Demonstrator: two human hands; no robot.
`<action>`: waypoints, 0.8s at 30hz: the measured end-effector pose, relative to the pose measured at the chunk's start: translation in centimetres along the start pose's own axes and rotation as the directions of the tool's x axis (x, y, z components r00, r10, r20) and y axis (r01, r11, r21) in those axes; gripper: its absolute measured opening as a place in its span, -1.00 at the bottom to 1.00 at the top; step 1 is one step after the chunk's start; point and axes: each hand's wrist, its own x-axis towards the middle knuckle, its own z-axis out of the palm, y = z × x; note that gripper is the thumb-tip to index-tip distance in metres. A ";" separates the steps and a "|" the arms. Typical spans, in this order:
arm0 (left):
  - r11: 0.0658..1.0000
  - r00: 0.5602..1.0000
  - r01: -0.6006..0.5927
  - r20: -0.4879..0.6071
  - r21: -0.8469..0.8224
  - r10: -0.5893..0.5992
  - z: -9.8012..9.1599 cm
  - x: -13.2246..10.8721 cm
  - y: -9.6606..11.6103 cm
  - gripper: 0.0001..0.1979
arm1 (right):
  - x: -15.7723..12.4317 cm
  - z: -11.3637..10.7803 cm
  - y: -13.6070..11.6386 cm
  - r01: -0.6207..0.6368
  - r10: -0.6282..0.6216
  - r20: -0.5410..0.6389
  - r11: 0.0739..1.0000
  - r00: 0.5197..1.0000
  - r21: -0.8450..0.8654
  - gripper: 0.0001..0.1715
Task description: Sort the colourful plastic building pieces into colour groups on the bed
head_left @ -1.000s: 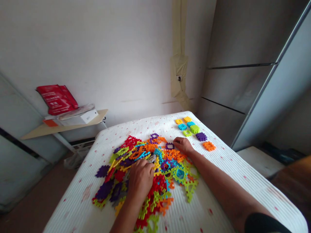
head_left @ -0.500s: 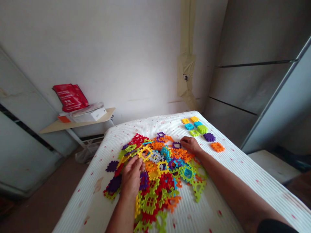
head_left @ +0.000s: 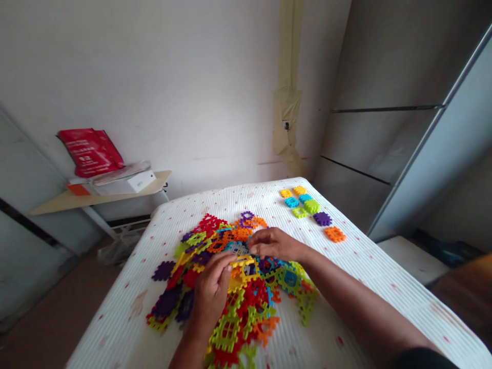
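Right hand (head_left: 274,245) quits 1 o'clock edge of toy pile (head_left: 230,328), joins left hand (head_left: 211,289) at pile centre, mid-mattress (head_left: 365,256). Left fingers (head_left: 227,260) clamp yellow frame piece (head_left: 246,266); right fingers curled, grip unclear. Set-aside pieces (head_left: 311,206) untouched, 1 o'clock.

The left grip (head_left: 211,292) and right grip (head_left: 272,244) are bare, as are both forearms; a black sleeve (head_left: 423,359) covers the right upper arm.

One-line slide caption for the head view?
Left hand and right hand close together on a heap of multicoloured plastic interlocking tiles on a white ribbed cover; small solid tiles apart.
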 end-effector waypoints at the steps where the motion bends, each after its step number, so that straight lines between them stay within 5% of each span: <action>1: 1.000 1.000 -0.018 0.009 0.007 0.018 0.0 0.0 -0.1 -0.74 | 0.0 0.5 -0.1 -0.012 0.011 0.043 1.000 0.999 0.006 -0.62; 7: 0.991 0.991 -0.130 -0.004 0.041 0.130 0.0 0.0 0.0 -0.75 | 0.0 1.1 0.6 -0.090 0.089 0.102 0.996 0.991 0.006 -0.57; 15: 0.980 0.982 -0.183 -0.026 0.074 0.186 0.3 0.1 0.2 -0.75 | -0.4 1.1 0.0 -0.074 0.100 0.087 0.961 0.991 -0.266 -0.50; 19: 0.986 0.976 -0.106 -0.174 0.128 0.128 -0.6 0.4 -0.3 -0.71 | 1.4 -1.8 0.2 -0.075 0.030 -0.109 0.892 0.994 -0.445 -0.52; 21: 0.985 0.956 -0.054 -0.276 0.165 0.098 -1.4 0.4 -0.9 -0.74 | 3.4 -4.4 1.0 -0.215 -0.035 -0.373 0.767 0.927 -0.605 -0.54; 24: 0.980 0.921 -0.010 -0.379 0.198 0.086 -2.1 0.2 -1.8 -0.80 | 7.1 -8.3 2.8 -0.558 -0.050 -0.690 0.549 0.722 -0.622 -0.55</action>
